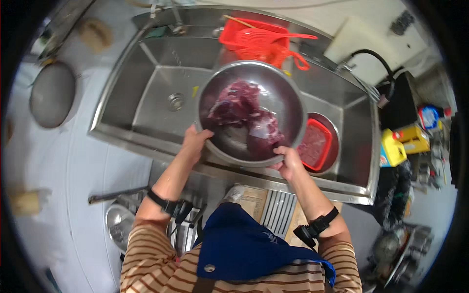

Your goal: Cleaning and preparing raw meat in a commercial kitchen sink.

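Both my hands grip a large round stainless steel bowl by its near rim, above the divider of a double sink. My left hand holds the rim at the lower left, thumb over the edge. At the lower right, my right hand clasps the same rim with its thumb inside. Large pieces of dark red raw meat lie in the bowl, which tilts so that its inside faces me. Behind it, a red plastic basket holds a red strainer, with orange netting in front.
The left sink basin has a drain and a yellow scrap. In the right basin, a round metal bowl contains a red tray of reddish meat. A black hose faucet arches at the back right, above a yellow jug.
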Demonstrator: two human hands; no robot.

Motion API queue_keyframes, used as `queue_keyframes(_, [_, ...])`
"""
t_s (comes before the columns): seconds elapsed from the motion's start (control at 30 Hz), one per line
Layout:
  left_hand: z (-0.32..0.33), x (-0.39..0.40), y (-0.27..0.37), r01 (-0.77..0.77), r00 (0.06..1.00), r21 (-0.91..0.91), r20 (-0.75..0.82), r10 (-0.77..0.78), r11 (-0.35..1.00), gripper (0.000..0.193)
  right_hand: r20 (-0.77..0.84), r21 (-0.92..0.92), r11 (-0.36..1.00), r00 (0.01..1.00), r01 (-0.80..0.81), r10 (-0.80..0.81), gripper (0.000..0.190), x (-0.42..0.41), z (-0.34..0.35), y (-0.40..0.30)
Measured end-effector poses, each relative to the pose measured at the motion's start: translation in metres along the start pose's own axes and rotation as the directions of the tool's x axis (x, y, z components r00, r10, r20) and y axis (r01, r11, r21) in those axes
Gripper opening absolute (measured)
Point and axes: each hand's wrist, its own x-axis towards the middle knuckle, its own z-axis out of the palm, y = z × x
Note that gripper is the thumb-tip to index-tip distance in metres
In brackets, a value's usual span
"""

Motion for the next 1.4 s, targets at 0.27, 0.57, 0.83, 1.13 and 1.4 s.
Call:
queue_keyframes(0.27, [-0.016,-0.017,-0.019,-0.589,0.774,0.503,0.576,0.263,0.632,0.047,-0.234,-0.121,0.985,0.961,0.122,-0.147,0.006,-0.045,0.049,-0.049])
queue_keyframes(0.57, [-0.016,0.012,-0.079,-0.778,0.627,0.477,0.623,0.468,0.408,0.048,-0.265,0.080,0.979,0.951,0.186,-0.159,0.007,-0.135,0.020,-0.036])
queue_keyframes(0.83, [0.073,-0.003,-0.011,-0.620,0.713,0.739,0.671,0.202,-0.264,0.059,-0.540,0.315,0.822,0.802,0.474,-0.255,0.007,-0.273,-0.078,0.009])
queue_keyframes(1.13, [0.198,-0.059,-0.093,-0.968,0.183,0.217,0.955,0.234,-0.129,0.048,-0.929,0.175,0.485,0.307,0.857,-0.207,0.005,-0.474,-0.164,0.140])
queue_keyframes(1.4, [0.362,-0.291,-0.165,-0.965,-0.193,-0.172,0.977,-0.091,0.200,0.040,-0.998,-0.041,0.294,-0.024,0.955,-0.062,0.003,-0.659,-0.200,0.278])
